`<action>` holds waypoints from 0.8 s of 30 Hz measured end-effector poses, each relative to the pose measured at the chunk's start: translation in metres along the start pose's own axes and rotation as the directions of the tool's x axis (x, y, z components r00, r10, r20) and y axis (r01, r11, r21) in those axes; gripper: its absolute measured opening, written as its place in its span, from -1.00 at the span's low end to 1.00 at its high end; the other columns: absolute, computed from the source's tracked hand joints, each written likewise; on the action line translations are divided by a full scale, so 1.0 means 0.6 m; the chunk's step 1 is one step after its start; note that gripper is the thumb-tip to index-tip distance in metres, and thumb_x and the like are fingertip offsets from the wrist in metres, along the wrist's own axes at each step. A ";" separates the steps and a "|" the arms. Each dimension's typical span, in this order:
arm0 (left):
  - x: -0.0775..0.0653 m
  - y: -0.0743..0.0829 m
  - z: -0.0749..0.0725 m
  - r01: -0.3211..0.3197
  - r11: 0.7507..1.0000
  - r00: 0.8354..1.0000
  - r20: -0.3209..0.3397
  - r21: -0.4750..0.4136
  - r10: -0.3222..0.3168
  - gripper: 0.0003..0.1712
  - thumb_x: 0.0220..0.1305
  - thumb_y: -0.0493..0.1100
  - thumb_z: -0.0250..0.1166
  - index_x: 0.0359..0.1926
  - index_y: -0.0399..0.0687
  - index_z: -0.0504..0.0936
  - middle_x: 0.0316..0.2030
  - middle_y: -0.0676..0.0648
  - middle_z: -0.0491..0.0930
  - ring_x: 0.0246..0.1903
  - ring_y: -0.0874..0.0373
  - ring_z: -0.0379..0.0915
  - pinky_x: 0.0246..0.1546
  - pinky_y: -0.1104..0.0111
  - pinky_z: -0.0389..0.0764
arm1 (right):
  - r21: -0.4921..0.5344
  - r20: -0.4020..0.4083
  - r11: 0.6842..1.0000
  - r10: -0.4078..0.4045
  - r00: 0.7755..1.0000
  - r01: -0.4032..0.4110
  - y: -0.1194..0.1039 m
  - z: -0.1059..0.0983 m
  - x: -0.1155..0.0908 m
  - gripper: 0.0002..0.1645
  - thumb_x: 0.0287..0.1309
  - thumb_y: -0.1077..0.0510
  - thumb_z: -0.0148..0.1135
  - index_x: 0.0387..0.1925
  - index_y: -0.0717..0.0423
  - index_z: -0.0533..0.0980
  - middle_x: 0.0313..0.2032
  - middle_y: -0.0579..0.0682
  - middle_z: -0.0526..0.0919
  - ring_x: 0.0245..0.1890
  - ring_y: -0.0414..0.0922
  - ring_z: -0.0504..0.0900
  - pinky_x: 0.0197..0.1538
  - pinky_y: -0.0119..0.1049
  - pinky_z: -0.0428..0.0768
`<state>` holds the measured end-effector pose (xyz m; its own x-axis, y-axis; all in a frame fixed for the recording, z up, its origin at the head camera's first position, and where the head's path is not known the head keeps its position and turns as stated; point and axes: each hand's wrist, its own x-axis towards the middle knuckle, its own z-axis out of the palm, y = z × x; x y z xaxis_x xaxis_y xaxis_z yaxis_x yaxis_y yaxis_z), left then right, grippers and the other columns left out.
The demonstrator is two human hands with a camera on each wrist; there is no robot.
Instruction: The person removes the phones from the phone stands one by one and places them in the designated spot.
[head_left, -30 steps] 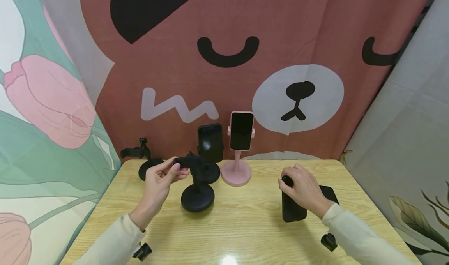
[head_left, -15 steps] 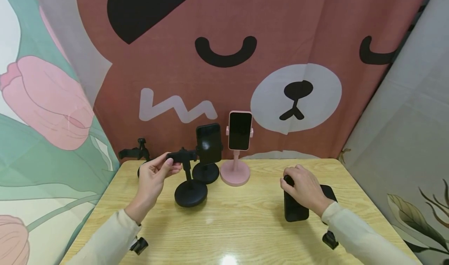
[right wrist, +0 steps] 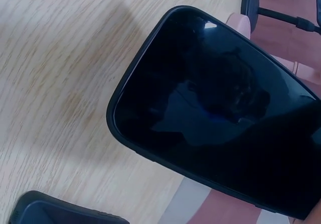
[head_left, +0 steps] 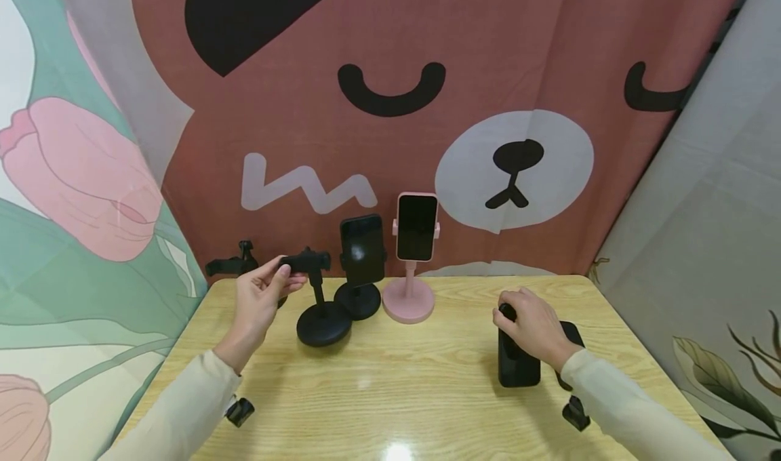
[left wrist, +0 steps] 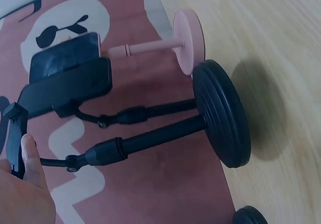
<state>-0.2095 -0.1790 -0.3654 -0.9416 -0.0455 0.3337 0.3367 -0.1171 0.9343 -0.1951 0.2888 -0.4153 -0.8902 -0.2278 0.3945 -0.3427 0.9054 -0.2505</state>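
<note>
My left hand (head_left: 257,302) pinches the clamp end of a black phone stand (head_left: 324,324), thumb in front. Its round base shows in the left wrist view, raised over the tabletop with a shadow beside it; the clamp has no phone in it. On the right, my right hand (head_left: 532,327) grips a black phone (head_left: 518,366) by its upper end, dark screen showing in the right wrist view. A second black phone (head_left: 572,335) lies on the table by the right wrist, partly hidden by hand and sleeve.
Behind the held stand is another black stand (head_left: 357,303) bearing a phone (head_left: 363,251). Beside it a pink stand (head_left: 407,305) holds a phone (head_left: 417,227) upright. At the back left is one more black stand (head_left: 232,266), partly hidden by my left hand. A bear-patterned curtain (head_left: 390,149) borders the wooden table (head_left: 390,393).
My left hand has moved the black stand left and back, and its clamp has turned toward a sideways position. The right hand with its phone has shifted slightly to the right.
</note>
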 end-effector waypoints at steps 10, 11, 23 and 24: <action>0.032 -0.009 -0.021 0.022 0.999 1.000 -0.006 0.038 -0.021 -0.36 0.52 -0.18 0.11 0.47 -0.41 0.20 -0.40 0.21 0.78 -0.33 0.37 0.75 -0.13 0.49 0.71 | -0.019 0.022 1.000 0.007 1.000 -0.006 0.009 0.009 -0.002 -0.87 0.32 0.05 0.25 -0.39 -0.12 0.56 -0.47 -0.20 0.53 -0.50 -0.25 0.27 -0.49 -0.40 0.26; 0.035 -0.011 -0.023 0.018 0.999 1.000 -0.005 0.041 -0.018 -0.36 0.53 -0.18 0.11 0.47 -0.41 0.20 -0.40 0.21 0.78 -0.33 0.38 0.75 -0.13 0.50 0.71 | -0.017 0.023 1.000 0.006 1.000 -0.006 0.009 0.010 -0.002 -0.87 0.32 0.05 0.25 -0.39 -0.12 0.56 -0.47 -0.20 0.53 -0.50 -0.25 0.27 -0.49 -0.40 0.25; 0.073 -0.033 -0.040 -0.051 0.990 0.999 0.013 0.135 0.050 -0.37 0.52 -0.15 0.13 0.44 -0.42 0.25 -0.39 0.27 0.76 -0.35 0.41 0.74 -0.13 0.53 0.70 | -0.008 0.047 1.000 0.010 0.999 -0.009 0.011 0.020 -0.003 -0.85 0.33 0.06 0.24 -0.41 -0.16 0.55 -0.49 -0.24 0.50 -0.50 -0.24 0.25 -0.49 -0.41 0.24; 0.075 -0.034 -0.041 -0.056 0.989 0.998 0.016 0.137 0.054 -0.37 0.52 -0.16 0.13 0.44 -0.42 0.25 -0.39 0.27 0.76 -0.35 0.41 0.74 -0.13 0.53 0.70 | -0.007 0.048 1.000 0.011 0.999 -0.010 0.011 0.020 -0.003 -0.85 0.32 0.06 0.24 -0.42 -0.16 0.55 -0.50 -0.24 0.50 -0.51 -0.24 0.25 -0.49 -0.40 0.24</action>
<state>-0.2588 -0.2031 -0.3724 -0.9219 -0.0355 0.3859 0.3853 0.0225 0.9225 -0.1996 0.2908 -0.4284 -0.9071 -0.2351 0.3493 -0.3315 0.9102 -0.2483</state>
